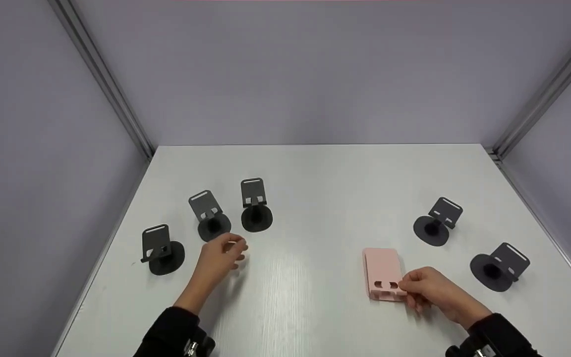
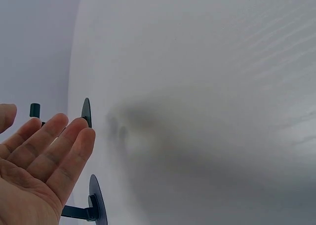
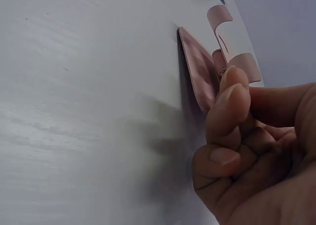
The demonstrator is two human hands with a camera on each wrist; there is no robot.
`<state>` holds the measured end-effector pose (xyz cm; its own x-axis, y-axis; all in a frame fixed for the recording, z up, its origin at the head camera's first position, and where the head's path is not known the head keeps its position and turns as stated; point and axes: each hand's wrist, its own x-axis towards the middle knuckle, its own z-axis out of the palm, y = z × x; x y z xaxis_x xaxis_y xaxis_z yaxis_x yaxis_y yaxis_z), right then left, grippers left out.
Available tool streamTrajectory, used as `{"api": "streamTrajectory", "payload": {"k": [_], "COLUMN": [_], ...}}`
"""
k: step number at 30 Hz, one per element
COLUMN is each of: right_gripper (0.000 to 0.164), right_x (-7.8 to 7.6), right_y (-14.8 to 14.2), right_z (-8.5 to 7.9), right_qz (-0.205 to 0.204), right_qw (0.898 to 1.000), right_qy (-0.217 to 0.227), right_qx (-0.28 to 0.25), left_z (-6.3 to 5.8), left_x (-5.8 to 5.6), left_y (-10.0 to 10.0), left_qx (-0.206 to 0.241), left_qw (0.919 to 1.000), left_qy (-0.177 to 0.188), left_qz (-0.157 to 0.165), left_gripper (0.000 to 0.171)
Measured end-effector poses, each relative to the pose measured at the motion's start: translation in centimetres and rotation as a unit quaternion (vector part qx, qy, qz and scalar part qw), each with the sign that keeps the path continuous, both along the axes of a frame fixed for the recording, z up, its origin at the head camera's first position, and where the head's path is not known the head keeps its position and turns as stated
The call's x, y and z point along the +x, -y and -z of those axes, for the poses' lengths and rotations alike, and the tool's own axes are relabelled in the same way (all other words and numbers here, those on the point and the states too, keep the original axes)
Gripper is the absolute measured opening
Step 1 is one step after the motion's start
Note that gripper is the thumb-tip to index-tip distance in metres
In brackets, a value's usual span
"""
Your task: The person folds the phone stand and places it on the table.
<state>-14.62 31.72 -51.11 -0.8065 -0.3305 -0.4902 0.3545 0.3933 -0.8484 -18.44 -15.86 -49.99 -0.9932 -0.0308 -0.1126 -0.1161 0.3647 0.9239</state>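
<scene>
A pink folding phone stand (image 1: 383,267) lies on the white table, right of the middle. My right hand (image 1: 434,292) pinches its near right corner between thumb and forefinger, the other fingers curled below. In the right wrist view, the pink stand (image 3: 200,69) shows its flat plate and curved front hooks, with the fingertips at the near end. My left hand (image 1: 220,258) hovers over the table with relaxed fingers and nothing in it. Closest to it is a black phone stand (image 1: 213,225) with a round base; another black stand (image 1: 256,218) stands slightly farther off.
At the far left a third black stand (image 1: 164,258) is on the table. Two more, one black stand (image 1: 432,230) behind and one black stand (image 1: 493,272) beside the right hand, stand at the right. Grey panels (image 1: 315,74) wall the white table (image 1: 315,173).
</scene>
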Motion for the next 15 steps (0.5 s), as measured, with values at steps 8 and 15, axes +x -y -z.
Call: {"api": "streamTrajectory", "payload": {"k": [8, 15], "right_gripper": [0.022, 0.025], "right_x": [0.2, 0.3], "right_y": [0.0, 0.5], "right_z": [-0.5, -1.3], "right_qz": [-0.018, -0.020], "right_qw": [0.998, 0.992], "right_qy": [-0.006, -0.027], "right_qx": [0.067, 0.119], "left_z": [0.0, -0.2], "left_x": [-0.2, -0.4], "left_y": [0.1, 0.9], "left_qx": [-0.001, -0.006], "left_qw": [1.0000, 1.0000], "left_qy": [0.004, -0.003], "left_qz": [0.003, 0.001], "left_gripper": [0.022, 0.024]}}
